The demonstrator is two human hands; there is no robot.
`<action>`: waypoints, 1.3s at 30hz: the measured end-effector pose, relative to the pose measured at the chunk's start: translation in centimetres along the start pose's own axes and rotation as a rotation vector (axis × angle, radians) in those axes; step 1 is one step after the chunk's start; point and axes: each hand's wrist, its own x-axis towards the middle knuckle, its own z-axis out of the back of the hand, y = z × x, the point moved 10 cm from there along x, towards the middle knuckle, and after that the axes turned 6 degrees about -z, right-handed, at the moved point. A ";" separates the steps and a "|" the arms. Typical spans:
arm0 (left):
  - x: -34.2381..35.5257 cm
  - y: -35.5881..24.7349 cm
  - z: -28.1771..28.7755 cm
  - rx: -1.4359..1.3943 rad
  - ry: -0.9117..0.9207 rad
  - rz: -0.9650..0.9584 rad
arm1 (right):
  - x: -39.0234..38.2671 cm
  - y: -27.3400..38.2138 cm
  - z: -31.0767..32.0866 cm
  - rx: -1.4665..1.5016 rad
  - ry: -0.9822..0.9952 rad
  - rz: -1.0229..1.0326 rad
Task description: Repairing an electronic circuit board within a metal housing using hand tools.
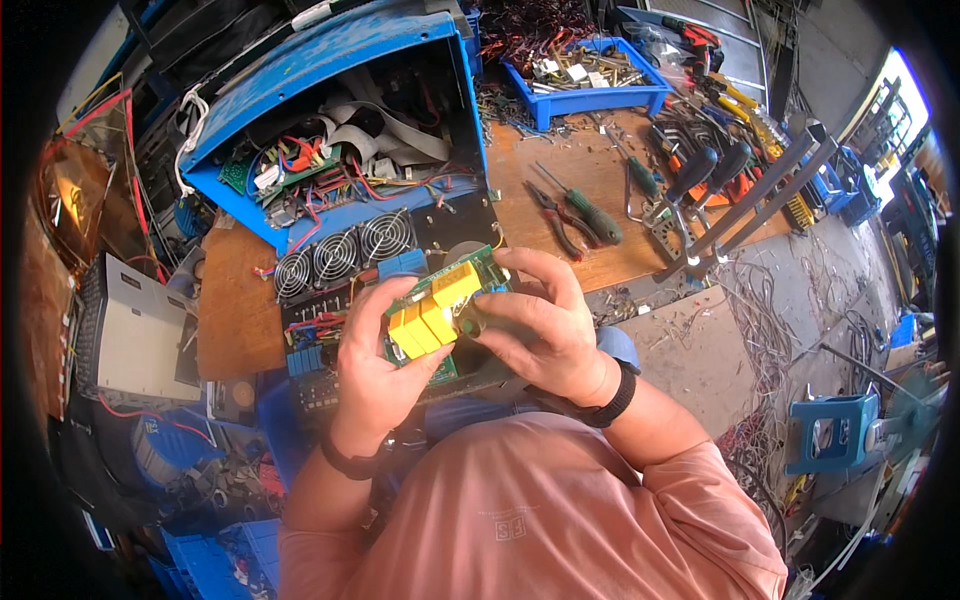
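Between my two hands I hold a green circuit board [480, 262] that carries several yellow block capacitors [426, 326]. My left hand [375, 370] is closed on its left end, with the thumb on the lower yellow blocks. On the other end, my right hand [550, 325] grips the board's edge, its thumb and fingers close to a small round dark part. Below and behind the board lies a black chassis with three round fan guards [336, 257]. An open blue metal case [330, 60], full of grey ribbon cables and wires, stands just beyond it.
On the wooden bench [520, 160] lie pliers [557, 220] and a green-handled screwdriver [592, 215]. A blue tray [590, 90] of metal parts stands behind them. More hand tools and a metal stand [740, 200] are at right, with loose wires [755, 330] and a blue stool [832, 430] on the floor.
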 end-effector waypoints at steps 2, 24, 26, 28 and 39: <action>0.0 -0.1 -0.1 0.030 0.001 0.006 | -0.1 0.0 0.0 0.007 0.004 -0.005; -1.0 -4.7 0.4 0.361 -0.141 -0.367 | -0.6 -1.0 -0.2 0.095 -0.023 -0.173; -1.1 -4.4 0.3 0.357 -0.141 -0.349 | -0.5 -0.9 -0.2 0.098 -0.034 -0.158; -1.0 -4.1 0.2 0.355 -0.143 -0.319 | -0.4 -1.0 -0.3 0.111 -0.028 -0.170; -1.2 -4.8 -1.1 0.542 -0.096 -0.404 | -0.8 -3.7 -1.2 0.100 0.106 -0.483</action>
